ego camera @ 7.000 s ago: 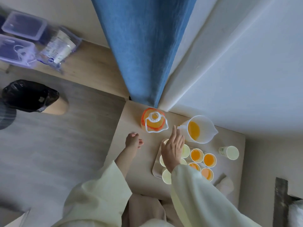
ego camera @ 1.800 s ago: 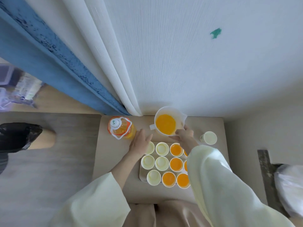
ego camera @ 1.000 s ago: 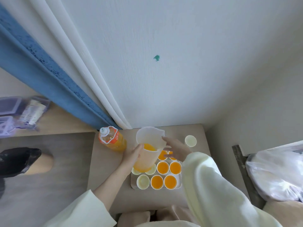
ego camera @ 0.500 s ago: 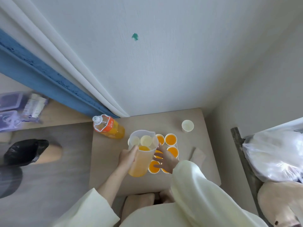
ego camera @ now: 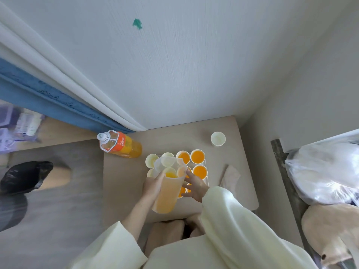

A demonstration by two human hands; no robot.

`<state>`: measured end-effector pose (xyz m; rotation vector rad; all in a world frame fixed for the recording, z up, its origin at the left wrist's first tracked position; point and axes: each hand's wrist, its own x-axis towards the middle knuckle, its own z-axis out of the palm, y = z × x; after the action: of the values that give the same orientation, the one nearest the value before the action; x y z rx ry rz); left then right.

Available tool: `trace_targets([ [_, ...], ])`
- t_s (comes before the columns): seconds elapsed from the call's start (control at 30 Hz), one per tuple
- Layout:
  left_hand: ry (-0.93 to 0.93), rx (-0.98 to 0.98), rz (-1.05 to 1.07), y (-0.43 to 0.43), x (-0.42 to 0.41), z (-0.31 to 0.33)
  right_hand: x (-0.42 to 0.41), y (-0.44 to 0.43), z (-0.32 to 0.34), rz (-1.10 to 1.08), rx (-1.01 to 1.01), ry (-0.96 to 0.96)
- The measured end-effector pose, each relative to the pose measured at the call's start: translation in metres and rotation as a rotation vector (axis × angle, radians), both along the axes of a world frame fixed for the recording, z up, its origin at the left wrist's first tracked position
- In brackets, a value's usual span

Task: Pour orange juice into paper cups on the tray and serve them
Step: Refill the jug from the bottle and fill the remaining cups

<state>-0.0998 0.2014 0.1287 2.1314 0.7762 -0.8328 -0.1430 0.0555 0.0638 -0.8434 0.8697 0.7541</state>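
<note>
A clear plastic pitcher (ego camera: 167, 193) of orange juice is tilted over the tray (ego camera: 207, 180), its mouth above the left-hand cups. My left hand (ego camera: 153, 188) grips the pitcher's left side. My right hand (ego camera: 195, 186) is beside its right wall with fingers spread; I cannot tell whether it touches. Three filled paper cups (ego camera: 198, 156) show on the tray's right side, and more orange shows behind my right hand. Empty cups (ego camera: 152, 160) stand at its back left. The pitcher hides the middle cups.
An orange juice bottle (ego camera: 120, 145) stands at the table's back left corner. A lone empty cup (ego camera: 218, 138) stands off the tray at the back right. A cloth (ego camera: 230, 176) lies right of the tray. White plastic bags (ego camera: 322, 171) sit on the right.
The pitcher has come off the back of the table, my left hand has taken it, and it now hangs tilted over the tray. My right hand's fingers have spread beside it.
</note>
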Motion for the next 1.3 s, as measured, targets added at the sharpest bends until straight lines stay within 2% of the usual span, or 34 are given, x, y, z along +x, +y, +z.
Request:
trace_targets([
  [0.4, 0.038, 0.065, -0.006, -0.01, 0.009, -0.012, 0.001, -0.003, -0.017, 0.025, -0.007, 0.024],
  [1.3, 0.066, 0.062, -0.002, -0.009, 0.027, -0.013, 0.014, 0.001, -0.016, 0.022, -0.012, 0.098],
])
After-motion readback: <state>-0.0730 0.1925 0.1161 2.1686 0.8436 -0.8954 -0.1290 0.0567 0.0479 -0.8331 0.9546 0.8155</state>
